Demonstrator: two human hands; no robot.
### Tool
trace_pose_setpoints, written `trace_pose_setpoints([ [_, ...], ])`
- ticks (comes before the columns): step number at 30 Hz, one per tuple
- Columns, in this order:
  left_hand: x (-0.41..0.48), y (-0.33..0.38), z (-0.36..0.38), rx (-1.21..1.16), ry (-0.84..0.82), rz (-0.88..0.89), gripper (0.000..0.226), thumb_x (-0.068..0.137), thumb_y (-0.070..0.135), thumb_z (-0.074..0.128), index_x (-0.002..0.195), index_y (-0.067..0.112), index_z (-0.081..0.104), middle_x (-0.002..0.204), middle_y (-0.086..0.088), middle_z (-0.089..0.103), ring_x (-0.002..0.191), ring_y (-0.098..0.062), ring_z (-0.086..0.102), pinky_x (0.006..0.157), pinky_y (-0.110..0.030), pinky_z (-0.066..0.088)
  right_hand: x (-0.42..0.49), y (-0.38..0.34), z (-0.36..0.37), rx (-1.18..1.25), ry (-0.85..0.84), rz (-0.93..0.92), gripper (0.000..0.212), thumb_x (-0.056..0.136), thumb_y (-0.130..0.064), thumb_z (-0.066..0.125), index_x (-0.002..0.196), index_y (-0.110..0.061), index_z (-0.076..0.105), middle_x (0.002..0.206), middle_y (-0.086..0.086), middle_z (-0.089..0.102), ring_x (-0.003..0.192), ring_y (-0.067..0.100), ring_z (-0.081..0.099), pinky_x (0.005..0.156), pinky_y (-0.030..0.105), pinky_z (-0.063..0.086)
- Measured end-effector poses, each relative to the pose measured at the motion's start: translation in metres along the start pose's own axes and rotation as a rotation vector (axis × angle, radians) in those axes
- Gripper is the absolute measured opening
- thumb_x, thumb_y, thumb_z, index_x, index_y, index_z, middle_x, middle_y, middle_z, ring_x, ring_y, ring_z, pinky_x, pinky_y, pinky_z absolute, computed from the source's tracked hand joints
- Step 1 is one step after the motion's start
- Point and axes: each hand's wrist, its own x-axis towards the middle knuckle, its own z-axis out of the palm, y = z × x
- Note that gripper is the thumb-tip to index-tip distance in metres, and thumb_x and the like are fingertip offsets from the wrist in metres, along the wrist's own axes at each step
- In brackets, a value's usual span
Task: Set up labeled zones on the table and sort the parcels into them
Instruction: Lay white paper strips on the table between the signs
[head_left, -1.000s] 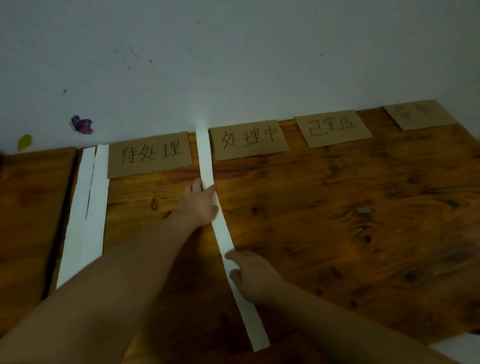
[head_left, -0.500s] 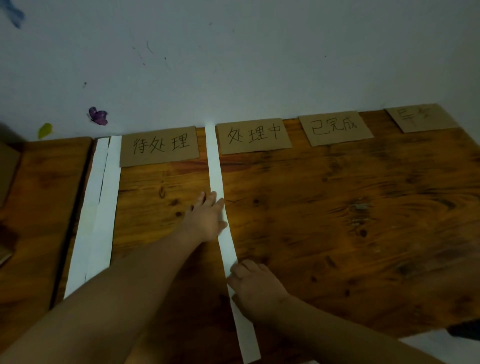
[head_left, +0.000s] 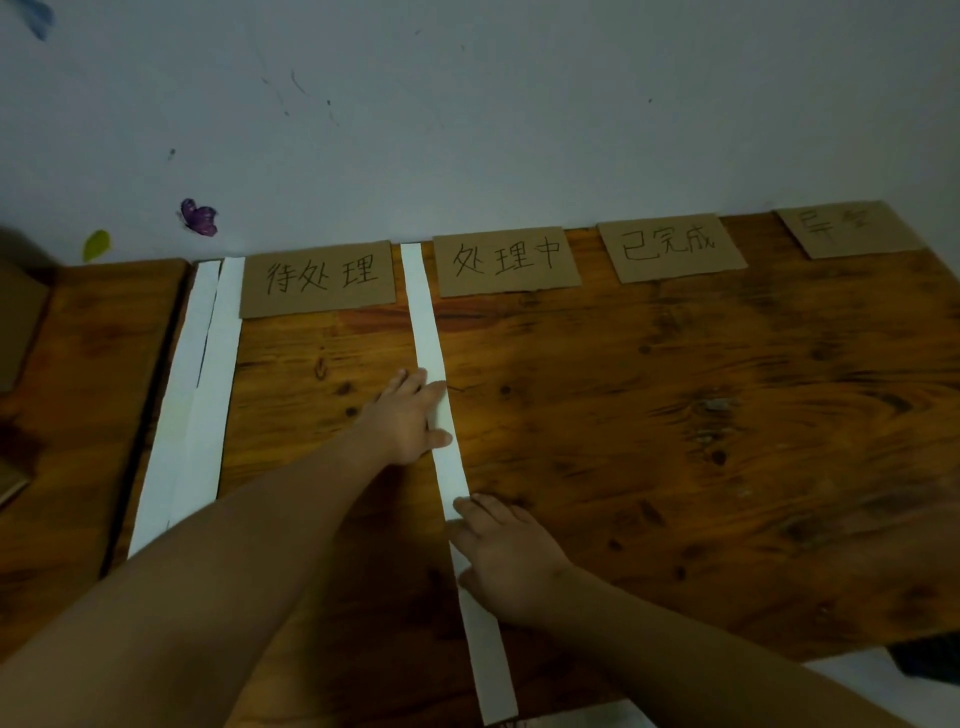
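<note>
Long white paper strip (head_left: 427, 332) flat on the wooden table (head_left: 675, 415), running from the wall edge down to the near edge, slanting slightly rightward on the way; far end lying between the first cardboard label (head_left: 319, 278) and the second cardboard label (head_left: 506, 260). Left hand (head_left: 410, 421) spread flat across its middle, fingers straight, pressing down, nothing grasped; right hand (head_left: 511, 558) lower on the same strip, palm down, fingers loosely extended over the paper, pressing rather than pinching. Further right along the wall edge, a third cardboard label (head_left: 670, 247) and a fourth cardboard label (head_left: 841, 228); all four hand-lettered, the fourth too dim to read. At the table's left edge, two more white strips (head_left: 197, 384) side by side, touching. On the pale wall (head_left: 467, 130) — a purple butterfly sticker (head_left: 199, 217) and a yellow-green sticker (head_left: 96, 244).
</note>
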Motion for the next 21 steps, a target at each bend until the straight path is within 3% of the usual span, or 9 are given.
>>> trace_pose_setpoints([
  [7,-0.046,-0.042,-0.024,-0.051,0.069,-0.203,0.079,0.089,0.054,0.051,0.151,0.034,0.005,0.16,0.0,-0.004,0.146,-0.026,-0.008,0.118,-0.052,0.009,0.028,-0.018,-0.03,-0.084,0.093,-0.08,0.054,0.095,-0.035,0.05,0.144,-0.014,0.038,0.151,0.011,0.031,0.14,0.028,0.024,0.112,0.044,0.029],
  [13,-0.12,-0.117,-0.008,-0.049,0.101,-0.302,0.081,0.089,0.053,0.052,0.152,0.027,0.007,0.16,-0.004,0.0,0.147,-0.028,-0.004,0.117,-0.052,0.013,0.064,-0.067,-0.037,-0.134,0.088,-0.096,0.057,0.097,-0.041,0.046,0.147,-0.015,0.034,0.154,0.012,0.028,0.139,0.03,0.025,0.111,0.043,0.027],
  [18,-0.179,-0.171,0.021,0.093,0.018,-0.266,0.081,0.091,0.053,0.049,0.152,0.023,0.006,0.16,-0.003,0.0,0.147,-0.027,-0.003,0.117,-0.049,0.015,0.071,-0.144,-0.005,-0.149,0.001,-0.076,0.057,0.098,-0.041,0.045,0.147,-0.014,0.033,0.154,0.014,0.027,0.141,0.032,0.024,0.111,0.043,0.028],
  [21,-0.207,-0.198,0.047,0.165,-0.017,-0.17,0.082,0.089,0.054,0.05,0.151,0.02,0.009,0.16,-0.003,0.003,0.147,-0.026,0.001,0.116,-0.048,0.017,0.068,-0.202,0.028,-0.127,-0.03,-0.12,0.062,0.099,-0.041,0.043,0.152,-0.015,0.023,0.159,0.013,0.017,0.145,0.03,0.014,0.114,0.043,0.021],
])
